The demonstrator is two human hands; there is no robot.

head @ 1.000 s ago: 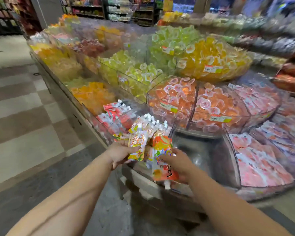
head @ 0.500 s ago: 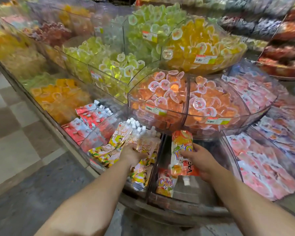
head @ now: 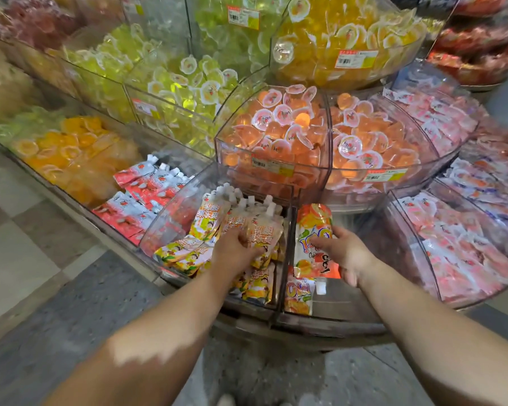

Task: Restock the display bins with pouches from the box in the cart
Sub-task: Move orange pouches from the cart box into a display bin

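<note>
**Both hands in the front bins**

Left hand (head: pixel 234 251), centre frame, grips a bunch of yellow spouted pouches (head: pixel 251 227) inside a clear bin (head: pixel 159 230). Right hand (head: pixel 345 253) holds an orange pouch (head: pixel 311 230) upright in the neighbouring bin (head: pixel 349 300); another orange pouch (head: pixel 298 294) lies below.

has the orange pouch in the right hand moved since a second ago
Yes. The orange pouch in the right hand has gone forward over the bin divider into the nearly bare right bin.
</note>
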